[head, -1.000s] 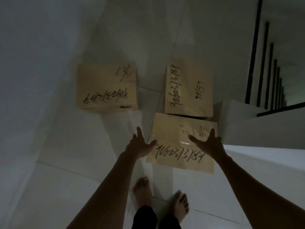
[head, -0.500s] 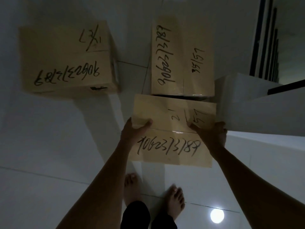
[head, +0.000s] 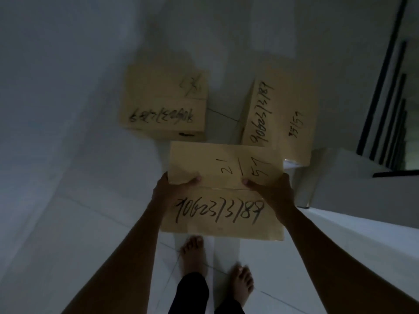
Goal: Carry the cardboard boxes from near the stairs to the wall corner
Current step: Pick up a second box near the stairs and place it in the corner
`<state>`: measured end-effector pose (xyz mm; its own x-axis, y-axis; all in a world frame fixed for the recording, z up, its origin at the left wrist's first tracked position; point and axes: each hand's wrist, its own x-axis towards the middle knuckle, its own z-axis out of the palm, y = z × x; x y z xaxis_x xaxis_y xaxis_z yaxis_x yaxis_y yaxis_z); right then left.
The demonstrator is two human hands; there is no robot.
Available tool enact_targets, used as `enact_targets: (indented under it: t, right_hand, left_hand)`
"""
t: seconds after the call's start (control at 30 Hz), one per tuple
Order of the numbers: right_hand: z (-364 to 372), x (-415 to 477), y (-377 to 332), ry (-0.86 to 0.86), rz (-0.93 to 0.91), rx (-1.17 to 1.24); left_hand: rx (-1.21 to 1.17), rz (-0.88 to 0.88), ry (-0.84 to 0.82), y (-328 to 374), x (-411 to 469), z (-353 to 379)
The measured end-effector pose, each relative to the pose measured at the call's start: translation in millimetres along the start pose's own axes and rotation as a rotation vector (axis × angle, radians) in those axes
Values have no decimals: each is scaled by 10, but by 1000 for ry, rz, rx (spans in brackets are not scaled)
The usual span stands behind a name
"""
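Three tan cardboard boxes with black handwritten numbers are in the head view. The nearest box (head: 223, 193) is held off the floor in front of me. My left hand (head: 174, 188) grips its left side with the thumb on top. My right hand (head: 271, 191) grips its right side the same way. A second box (head: 163, 103) sits on the floor at the far left, next to the wall. The third box (head: 280, 116) stands on the floor at the far right, beside the lowest stair.
White stair steps (head: 344, 184) rise on the right, with a dark railing (head: 385, 94) above them. A white wall (head: 56, 87) runs along the left. My bare feet (head: 195, 252) stand on the pale tiled floor (head: 90, 234) below the held box.
Both hands went from open and reaching to gripping the nearest box's sides. The box has risen off the floor, and the view has pulled back from the other two boxes.
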<state>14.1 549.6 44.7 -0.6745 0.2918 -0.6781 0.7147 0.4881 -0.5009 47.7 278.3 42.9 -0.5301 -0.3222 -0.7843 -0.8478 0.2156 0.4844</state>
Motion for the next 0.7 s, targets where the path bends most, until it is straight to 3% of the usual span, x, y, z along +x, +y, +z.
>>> enact_targets:
  t: [0.37, 0.7]
  right_hand:
    - [-581, -3166, -1902, -224, -292, -256]
    - [-47, -6191, -2125, -520, -646, -617]
  left_hand:
    - [-320, -61, 303, -236, -3225, -2136]
    - [-741, -224, 654, -1843, -6209, -3029]
